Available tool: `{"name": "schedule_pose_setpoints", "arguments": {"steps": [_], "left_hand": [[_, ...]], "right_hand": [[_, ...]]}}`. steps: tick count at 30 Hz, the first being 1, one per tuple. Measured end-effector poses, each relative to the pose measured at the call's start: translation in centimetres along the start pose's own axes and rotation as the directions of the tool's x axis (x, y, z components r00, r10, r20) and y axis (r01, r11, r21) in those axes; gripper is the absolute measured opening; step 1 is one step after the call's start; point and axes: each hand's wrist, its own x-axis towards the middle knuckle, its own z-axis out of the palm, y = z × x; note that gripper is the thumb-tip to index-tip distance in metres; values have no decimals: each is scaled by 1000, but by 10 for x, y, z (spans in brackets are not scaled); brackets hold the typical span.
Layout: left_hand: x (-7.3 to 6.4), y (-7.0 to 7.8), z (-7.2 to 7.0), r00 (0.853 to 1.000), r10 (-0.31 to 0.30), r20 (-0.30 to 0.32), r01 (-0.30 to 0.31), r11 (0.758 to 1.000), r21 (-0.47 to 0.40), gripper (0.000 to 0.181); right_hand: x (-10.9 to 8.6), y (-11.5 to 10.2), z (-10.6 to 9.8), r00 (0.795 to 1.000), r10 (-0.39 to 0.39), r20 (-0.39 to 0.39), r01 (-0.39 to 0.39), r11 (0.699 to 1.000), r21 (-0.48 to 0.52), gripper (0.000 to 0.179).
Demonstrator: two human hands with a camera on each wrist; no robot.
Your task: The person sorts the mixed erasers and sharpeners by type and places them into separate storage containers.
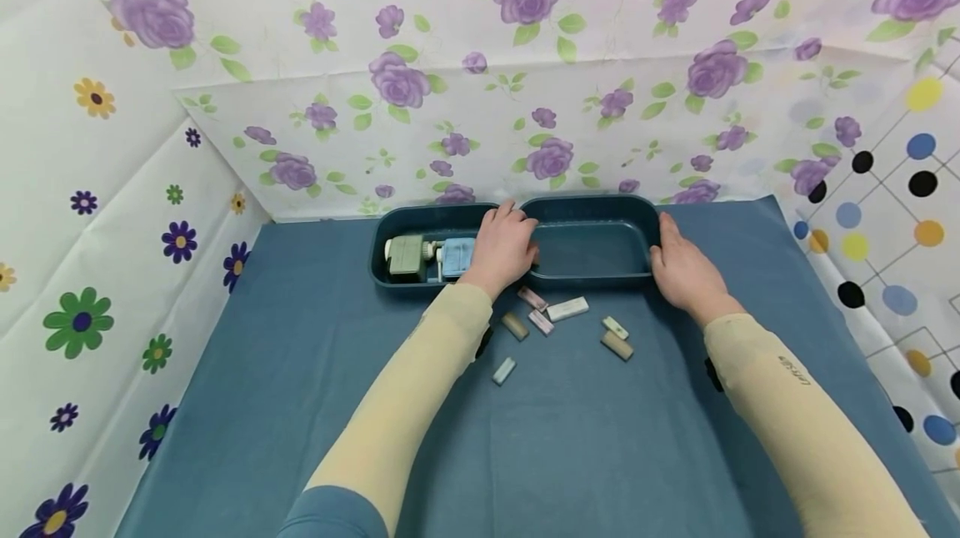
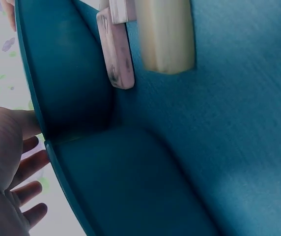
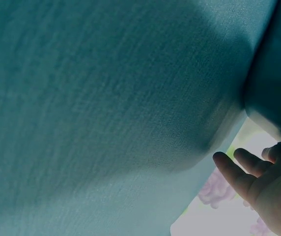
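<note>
Two dark teal trays stand end to end at the back of the table. My left hand (image 1: pixel 504 242) straddles their adjoining ends, gripping the rim, with the thumb at the right tray (image 1: pixel 588 279). In the left wrist view, the thumb and index finger go behind the rims where the trays meet. My right hand (image 1: pixel 688 271) lies with straight fingers along the right tray's outer end. The left tray (image 1: pixel 381 246) holds a green box-shaped object (image 1: pixel 407 257) and a blue one (image 1: pixel 457 256), both with pale knobs; my left hand partly covers the blue one. The right tray's bottom is bare.
Several small eraser-like blocks lie on the blue cloth (image 1: pixel 585 438) before the trays: a white one (image 1: pixel 567 309), a pink one (image 1: pixel 532 299), tan ones (image 1: pixel 617 345) and a pale blue one (image 1: pixel 504 370). Behind the trays rises a flower-patterned sheet (image 1: pixel 480 129).
</note>
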Motion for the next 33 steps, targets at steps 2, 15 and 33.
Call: {"name": "schedule_pose_setpoints", "arguments": {"steps": [2,15,33], "left_hand": [[-4,-1,2,1000,0,-27,-1,1000,-26,37],[-32,-6,13,979,-78,-189,18,953,-301,40],[-70,-17,17,950,-141,-277,18,915,-404,41]], "right_hand": [[0,0,0,1000,-4,2,4,1000,2,70],[-3,2,4,1000,4,3,-4,1000,5,70],[-1,0,3,1000,-5,-7,5,1000,9,70]]}}
